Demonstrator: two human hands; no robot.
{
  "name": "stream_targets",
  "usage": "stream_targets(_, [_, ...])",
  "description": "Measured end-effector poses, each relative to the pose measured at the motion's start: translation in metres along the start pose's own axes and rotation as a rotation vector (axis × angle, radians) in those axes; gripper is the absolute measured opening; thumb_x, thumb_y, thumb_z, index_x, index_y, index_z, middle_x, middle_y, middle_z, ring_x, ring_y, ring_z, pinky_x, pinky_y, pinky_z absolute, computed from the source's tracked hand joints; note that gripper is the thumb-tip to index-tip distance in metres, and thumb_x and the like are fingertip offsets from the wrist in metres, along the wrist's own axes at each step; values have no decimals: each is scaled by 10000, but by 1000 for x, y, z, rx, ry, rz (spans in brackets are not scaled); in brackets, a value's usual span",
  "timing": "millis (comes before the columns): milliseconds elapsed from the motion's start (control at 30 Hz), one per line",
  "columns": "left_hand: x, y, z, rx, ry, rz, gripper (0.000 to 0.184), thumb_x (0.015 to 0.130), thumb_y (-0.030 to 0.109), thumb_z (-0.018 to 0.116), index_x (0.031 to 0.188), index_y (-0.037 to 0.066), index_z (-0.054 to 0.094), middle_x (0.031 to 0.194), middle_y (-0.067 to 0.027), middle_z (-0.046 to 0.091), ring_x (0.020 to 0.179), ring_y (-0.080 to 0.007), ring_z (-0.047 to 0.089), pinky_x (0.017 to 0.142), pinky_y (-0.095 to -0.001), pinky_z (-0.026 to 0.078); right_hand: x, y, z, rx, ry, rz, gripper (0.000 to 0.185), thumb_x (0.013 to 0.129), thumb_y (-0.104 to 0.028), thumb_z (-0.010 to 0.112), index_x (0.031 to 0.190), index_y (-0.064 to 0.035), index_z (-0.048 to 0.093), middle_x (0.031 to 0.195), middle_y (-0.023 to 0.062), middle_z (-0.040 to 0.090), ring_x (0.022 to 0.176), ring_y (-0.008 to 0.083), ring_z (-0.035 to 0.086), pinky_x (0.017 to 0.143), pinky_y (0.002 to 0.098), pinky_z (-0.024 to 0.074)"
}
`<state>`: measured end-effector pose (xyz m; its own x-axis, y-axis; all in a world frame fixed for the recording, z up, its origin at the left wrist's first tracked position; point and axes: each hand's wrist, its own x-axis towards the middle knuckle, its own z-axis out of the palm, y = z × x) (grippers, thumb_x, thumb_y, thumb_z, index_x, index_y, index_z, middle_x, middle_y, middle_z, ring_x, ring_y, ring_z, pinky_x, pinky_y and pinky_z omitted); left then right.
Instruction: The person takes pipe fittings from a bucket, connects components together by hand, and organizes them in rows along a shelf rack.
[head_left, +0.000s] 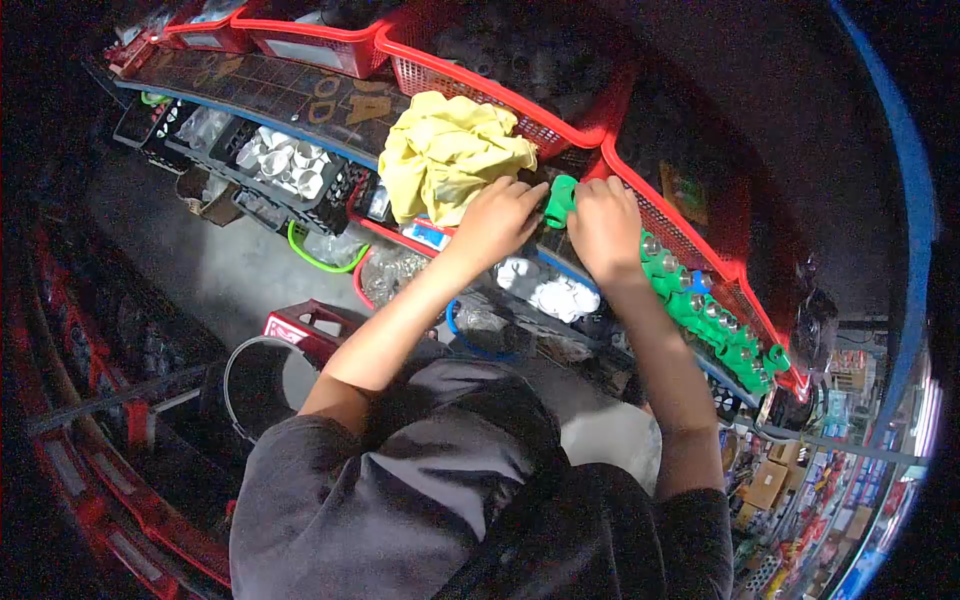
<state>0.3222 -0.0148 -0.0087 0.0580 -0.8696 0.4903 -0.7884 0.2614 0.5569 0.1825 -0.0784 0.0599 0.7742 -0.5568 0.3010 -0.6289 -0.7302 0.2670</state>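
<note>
A green plastic pipe fitting (561, 201) sits between my two hands at the shelf's edge. My right hand (606, 222) is closed, its fingers curled against the right side of the fitting. Just left of the fitting, my left hand (503, 217) has its fingers bent and held together, the fingertips close to it. What the left fingers hold, if anything, is hidden. A crumpled yellow cloth (440, 155) lies right behind and beside my left hand. Farther right along the ledge, several green pipe fittings (705, 318) with metal inserts stand in rows, near my right forearm.
Red perforated baskets (480, 85) line the shelf behind my hands. Below hang dark crates, one with white fittings (285, 160), another with white pieces (560, 296). A green-rimmed basket (325, 250), a red stool (315, 325) and a bucket (262, 385) stand lower left.
</note>
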Motion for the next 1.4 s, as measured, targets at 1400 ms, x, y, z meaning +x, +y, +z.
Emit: stream_targets(1400, [-1,184,56,-1879,-1537,1449,339,826,331,436,624,71,515,619,-44,489,609,-275,431,607,-392,298,-548,-176,-34,1189,-1109,1888,238,780,-156,607,991,-47,613,916,96,628,849,207,572,746,350,458])
